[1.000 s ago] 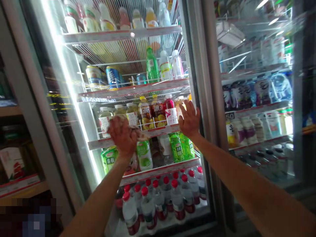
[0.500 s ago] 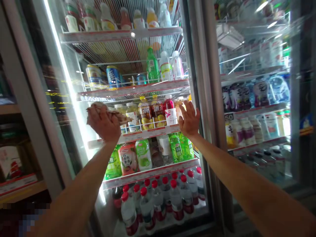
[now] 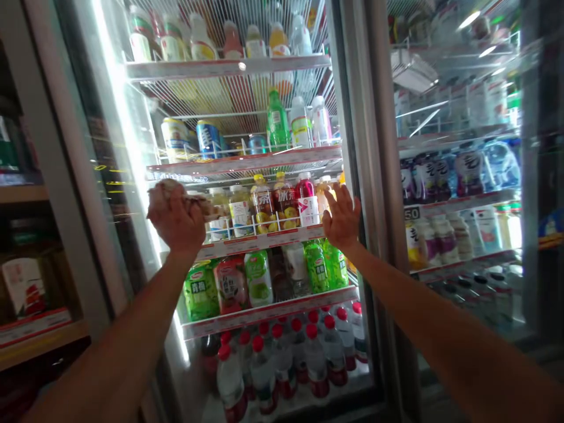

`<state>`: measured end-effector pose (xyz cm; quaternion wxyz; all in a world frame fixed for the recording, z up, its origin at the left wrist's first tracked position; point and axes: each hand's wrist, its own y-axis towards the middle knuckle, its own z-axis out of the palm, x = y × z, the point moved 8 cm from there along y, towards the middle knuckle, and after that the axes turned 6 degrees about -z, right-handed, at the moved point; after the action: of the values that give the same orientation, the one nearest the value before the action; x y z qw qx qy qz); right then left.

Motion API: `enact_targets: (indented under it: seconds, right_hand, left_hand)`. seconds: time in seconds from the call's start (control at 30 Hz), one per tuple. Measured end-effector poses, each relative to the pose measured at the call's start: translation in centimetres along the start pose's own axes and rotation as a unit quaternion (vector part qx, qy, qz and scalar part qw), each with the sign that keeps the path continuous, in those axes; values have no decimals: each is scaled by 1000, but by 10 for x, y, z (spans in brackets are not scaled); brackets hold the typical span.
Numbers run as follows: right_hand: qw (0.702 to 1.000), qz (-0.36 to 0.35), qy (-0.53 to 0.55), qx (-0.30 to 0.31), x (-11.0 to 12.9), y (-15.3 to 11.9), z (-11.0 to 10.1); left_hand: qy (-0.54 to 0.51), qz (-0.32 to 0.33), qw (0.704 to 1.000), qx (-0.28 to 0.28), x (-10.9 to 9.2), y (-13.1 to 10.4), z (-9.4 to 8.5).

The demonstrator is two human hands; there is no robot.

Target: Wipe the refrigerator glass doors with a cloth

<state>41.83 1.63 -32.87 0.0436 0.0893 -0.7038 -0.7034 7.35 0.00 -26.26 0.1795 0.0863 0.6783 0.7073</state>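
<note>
My left hand [image 3: 178, 220] is closed on a crumpled, pale brownish cloth [image 3: 170, 192], held up at the left part of the cooler's glass door. The cloth bulges out above and to the right of the fingers. My right hand [image 3: 342, 218] has its fingers spread, and its palm faces the glass near the door's right frame [image 3: 368, 176]. Contact with the glass cannot be made out for certain. Behind the hands, tea bottles [image 3: 263, 205] and a pink-red drink bottle [image 3: 307, 202] stand on the middle shelf.
Green bottles [image 3: 316, 267] fill a lower shelf, and red-capped water bottles [image 3: 264, 364] crowd the bottom. Cans [image 3: 208, 140] stand higher up. A second cooler with dark-labelled bottles [image 3: 467, 167] is at right; a wooden shelf [image 3: 44, 343] is at left.
My left hand and the cloth have shifted slightly left, while the cooler has moved a little right in view. My right hand stays spread near the door frame.
</note>
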Motion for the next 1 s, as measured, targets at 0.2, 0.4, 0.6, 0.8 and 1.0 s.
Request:
enact_targets:
  seconds: [0.2, 0.4, 0.6, 0.8, 1.0]
  right_hand:
    - [1000, 2, 0, 2, -1, 0, 0]
    - [1000, -8, -6, -3, -2, -1, 1]
    - [1000, -5, -13, -11, -2, -1, 2]
    - [1000, -11, -4, -13, -2, -2, 1]
    - [1000, -6, 6, -14, -3, -2, 1]
  left_hand:
    - [36, 158, 987, 10, -55, -66, 13]
    - [16, 328, 940, 98, -98, -130, 34]
    - [39, 42, 997, -44, 6, -59, -10]
    - [25, 213, 973, 83, -61, -115, 14]
    - [14, 375, 914, 155, -75, -182, 13]
